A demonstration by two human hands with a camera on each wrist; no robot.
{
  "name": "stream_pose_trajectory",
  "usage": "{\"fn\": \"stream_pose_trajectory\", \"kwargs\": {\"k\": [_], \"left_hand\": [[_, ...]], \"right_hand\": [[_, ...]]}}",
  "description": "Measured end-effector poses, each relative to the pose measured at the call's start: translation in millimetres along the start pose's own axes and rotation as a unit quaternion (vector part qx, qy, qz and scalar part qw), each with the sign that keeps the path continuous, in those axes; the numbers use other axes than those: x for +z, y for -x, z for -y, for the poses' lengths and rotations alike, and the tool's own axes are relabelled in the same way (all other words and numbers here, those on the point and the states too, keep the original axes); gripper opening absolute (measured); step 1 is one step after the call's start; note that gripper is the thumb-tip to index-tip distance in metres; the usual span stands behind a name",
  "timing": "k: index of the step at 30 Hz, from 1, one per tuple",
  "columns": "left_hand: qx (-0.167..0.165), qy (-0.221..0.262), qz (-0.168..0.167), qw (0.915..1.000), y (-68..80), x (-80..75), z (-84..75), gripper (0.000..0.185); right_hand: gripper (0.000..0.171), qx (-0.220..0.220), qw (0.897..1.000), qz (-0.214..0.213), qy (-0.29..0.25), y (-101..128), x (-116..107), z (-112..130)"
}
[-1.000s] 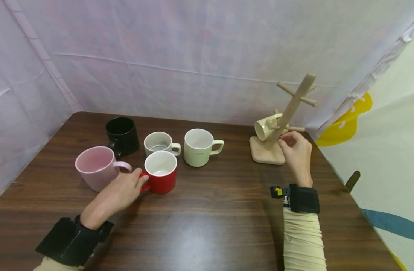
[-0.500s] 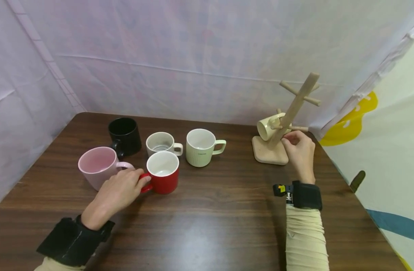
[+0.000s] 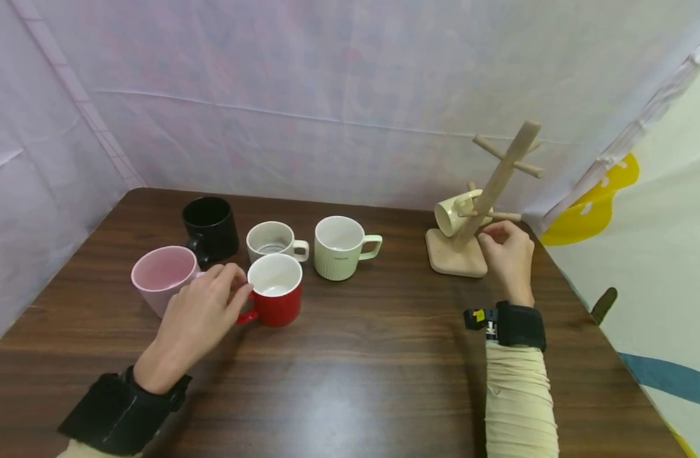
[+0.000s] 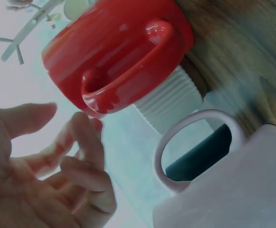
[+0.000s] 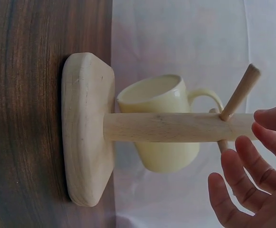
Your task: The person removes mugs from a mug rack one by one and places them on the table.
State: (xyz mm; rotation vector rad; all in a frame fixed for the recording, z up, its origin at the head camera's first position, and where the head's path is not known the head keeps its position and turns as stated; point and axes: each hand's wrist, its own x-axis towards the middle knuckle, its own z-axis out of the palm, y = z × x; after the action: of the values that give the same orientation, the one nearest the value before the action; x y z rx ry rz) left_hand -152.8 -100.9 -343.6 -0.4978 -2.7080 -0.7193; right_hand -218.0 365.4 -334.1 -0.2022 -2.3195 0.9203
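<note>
A glossy red mug [image 3: 274, 289] with a white inside stands upright on the counter, handle toward the viewer. A cream mug [image 3: 454, 213] hangs on a tilted-looking wooden mug tree [image 3: 478, 203].

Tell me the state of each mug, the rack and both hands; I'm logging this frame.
red mug: upright on the table, handle by the left hand, not gripped
pink mug: upright, untouched
black mug: upright
small white mug: upright
pale green mug: upright
cream mug: hung sideways on a low peg
mug rack: standing, upper pegs bare
left hand: open
right hand: open, beside the post
</note>
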Motion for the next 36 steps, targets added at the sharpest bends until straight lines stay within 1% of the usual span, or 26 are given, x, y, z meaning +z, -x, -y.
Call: {"fn": "stream_pose_trajectory", "kwargs": {"k": [2, 5, 11, 14, 18, 21, 24, 28, 30, 33, 36], "left_hand": [[0.012, 0.006, -0.016, 0.9998, -0.4, 0.2, -1.5, 0.015], [0.030, 0.012, -0.029, 0.9991, -0.6, 1.1, -4.3, 0.012], [0.056, 0.010, -0.020, 0.9982, -0.2, 2.7, -11.9, 0.010], [0.079, 0.006, -0.026, 0.9965, 0.8, 4.4, -15.7, 0.008], [0.126, 0.006, -0.044, 0.9910, 2.7, 7.3, -20.2, 0.009], [0.155, 0.004, -0.050, 0.9866, 3.8, 9.1, -23.4, 0.012], [0.180, -0.005, -0.053, 0.9822, 4.9, 11.4, -26.5, 0.014], [0.203, -0.017, -0.055, 0.9774, 6.6, 14.8, -31.5, 0.014], [0.215, -0.021, -0.061, 0.9744, 7.1, 16.8, -33.7, 0.014], [0.234, -0.026, -0.069, 0.9694, 7.7, 19.7, -36.3, 0.014], [0.249, -0.029, -0.068, 0.9658, 7.8, 21.7, -37.7, 0.014]], "right_hand": [[0.017, 0.011, 1.000, 0.002, 0.000, 0, 1, -1], [0.018, 0.028, 1.000, 0.006, -0.002, 1, 3, -2], [0.018, 0.038, 0.999, 0.010, -0.007, -3, 4, -4], [0.019, 0.043, 0.999, 0.013, -0.007, -6, 4, -5], [0.019, 0.043, 0.999, 0.012, -0.009, -10, 5, -8], [0.019, 0.045, 0.999, 0.007, -0.011, -12, 6, -10], [0.020, 0.062, 0.998, 0.011, -0.013, -13, 6, -12], [0.023, 0.095, 0.995, 0.025, -0.018, -13, 6, -16], [0.024, 0.108, 0.994, 0.027, -0.021, -13, 7, -19], [0.023, 0.117, 0.993, 0.021, -0.026, -15, 9, -24], [0.024, 0.123, 0.992, 0.016, -0.031, -16, 10, -28]]}}
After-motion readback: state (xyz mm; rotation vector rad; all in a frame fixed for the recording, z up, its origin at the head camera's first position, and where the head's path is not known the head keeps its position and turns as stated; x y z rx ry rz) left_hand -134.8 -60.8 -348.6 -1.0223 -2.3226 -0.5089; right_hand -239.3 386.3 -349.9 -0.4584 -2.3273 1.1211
